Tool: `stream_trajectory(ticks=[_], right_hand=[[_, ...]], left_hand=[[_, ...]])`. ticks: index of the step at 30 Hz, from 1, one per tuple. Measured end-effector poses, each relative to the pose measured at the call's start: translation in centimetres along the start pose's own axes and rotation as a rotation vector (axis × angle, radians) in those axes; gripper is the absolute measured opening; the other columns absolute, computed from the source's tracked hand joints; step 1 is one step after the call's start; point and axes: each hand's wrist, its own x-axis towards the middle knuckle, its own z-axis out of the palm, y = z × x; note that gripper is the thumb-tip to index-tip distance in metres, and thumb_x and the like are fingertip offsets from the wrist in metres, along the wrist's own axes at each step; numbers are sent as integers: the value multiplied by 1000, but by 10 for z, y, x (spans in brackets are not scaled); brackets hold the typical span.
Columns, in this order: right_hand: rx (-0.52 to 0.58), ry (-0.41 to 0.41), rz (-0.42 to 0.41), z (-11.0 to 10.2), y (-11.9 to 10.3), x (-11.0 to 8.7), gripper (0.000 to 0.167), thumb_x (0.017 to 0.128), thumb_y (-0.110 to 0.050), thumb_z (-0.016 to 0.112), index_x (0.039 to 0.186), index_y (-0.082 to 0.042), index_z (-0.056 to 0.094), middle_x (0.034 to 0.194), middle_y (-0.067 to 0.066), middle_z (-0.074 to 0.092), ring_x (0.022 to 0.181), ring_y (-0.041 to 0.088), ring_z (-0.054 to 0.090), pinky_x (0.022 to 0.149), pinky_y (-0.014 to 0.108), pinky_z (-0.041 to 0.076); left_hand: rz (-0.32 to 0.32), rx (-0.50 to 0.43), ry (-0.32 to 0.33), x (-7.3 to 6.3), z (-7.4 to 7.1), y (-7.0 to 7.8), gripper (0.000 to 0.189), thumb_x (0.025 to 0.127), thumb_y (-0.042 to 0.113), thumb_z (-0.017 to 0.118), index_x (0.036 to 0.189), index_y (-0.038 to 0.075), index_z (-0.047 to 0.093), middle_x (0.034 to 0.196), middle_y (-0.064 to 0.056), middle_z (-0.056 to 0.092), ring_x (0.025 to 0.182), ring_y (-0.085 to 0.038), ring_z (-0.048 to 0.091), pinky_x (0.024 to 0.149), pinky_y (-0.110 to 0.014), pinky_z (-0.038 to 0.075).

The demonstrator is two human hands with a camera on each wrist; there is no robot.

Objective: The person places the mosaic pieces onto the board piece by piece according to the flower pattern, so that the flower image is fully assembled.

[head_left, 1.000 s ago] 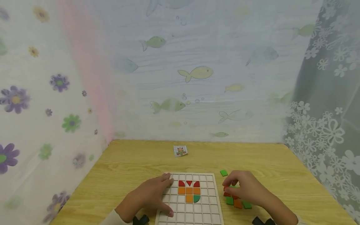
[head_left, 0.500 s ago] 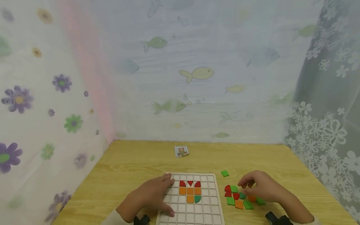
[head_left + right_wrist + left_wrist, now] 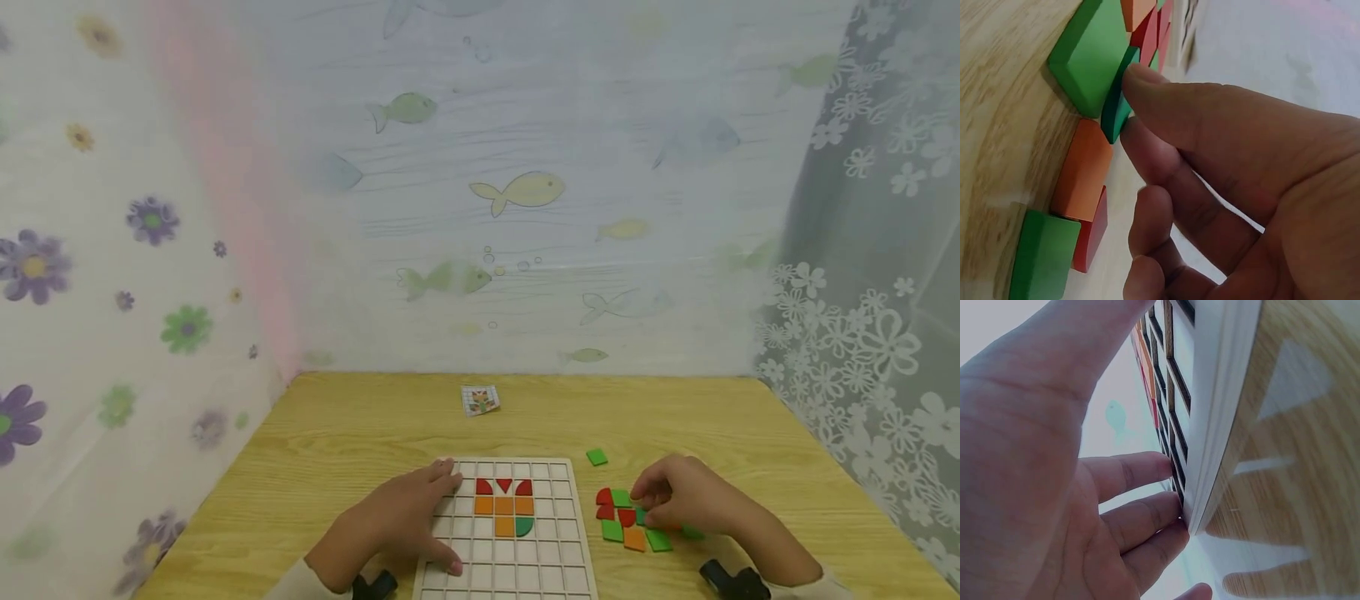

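My left hand (image 3: pixel 401 515) rests with spread fingers on the left edge of a white gridded board (image 3: pixel 551 554). In the left wrist view its fingertips touch the board's rim (image 3: pixel 1219 419). Red, orange and dark green tiles, including an orange square (image 3: pixel 505 527), form a pattern on the board. My right hand (image 3: pixel 693 500) is over a group of loose tiles right of the board. Its thumb and forefinger pinch a dark green rounded tile (image 3: pixel 1116 103) in the right wrist view. A light green square tile (image 3: pixel 1091 59) lies right beside it.
A small printed pattern card (image 3: pixel 480 401) lies behind the board. One light green tile (image 3: pixel 597 457) sits apart from the loose tiles. An orange tile (image 3: pixel 634 538) and a red tile (image 3: pixel 604 497) are among the group. A fish-patterned curtain (image 3: pixel 525 275) hangs behind the table.
My right hand has moved right from the near side of the loose tiles, uncovering red and green ones, and now pinches the dark green tile. The left hand stays on the board.
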Motion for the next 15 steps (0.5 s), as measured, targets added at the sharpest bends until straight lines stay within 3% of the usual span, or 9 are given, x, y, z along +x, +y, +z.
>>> stream_trajectory(ticks=[15], right_hand=[[-92,4,19,3,0,1,11,88,-16,82,96,-11,76,92,1,73,79,10,66,67,26,55]], left_hand=[[-10,-9,0,1,1,0,121,64,85,75,159,19,43,169,-6,34,154,-28,37,116,-54,43]])
